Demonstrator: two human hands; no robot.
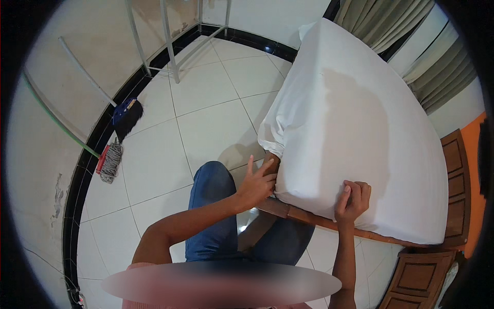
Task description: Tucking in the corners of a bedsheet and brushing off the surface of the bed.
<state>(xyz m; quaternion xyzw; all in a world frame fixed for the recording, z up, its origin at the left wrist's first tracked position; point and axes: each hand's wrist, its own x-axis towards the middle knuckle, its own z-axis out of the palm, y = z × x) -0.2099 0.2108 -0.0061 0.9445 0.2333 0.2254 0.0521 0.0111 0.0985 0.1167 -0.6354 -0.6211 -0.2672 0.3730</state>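
A mattress with a white fitted sheet (355, 127) lies on a wooden bed frame (305, 217) in front of me and to the right. My left hand (256, 187) is at the near left corner of the mattress, fingers spread, beside the brown wood of the frame. Just beyond that hand, loose sheet fabric (273, 133) hangs bunched along the left side. My right hand (352, 201) rests over the sheet close to the near edge. Its fingers are curled, and whether they pinch any fabric is hidden.
A broom (127, 116) and a string mop (110, 162) lean on the left wall. A metal rack frame (171, 50) stands at the far corner. Wooden cabinet doors (418, 272) are at lower right, near the headboard (457, 185). Curtains (386, 23) hang beyond the bed.
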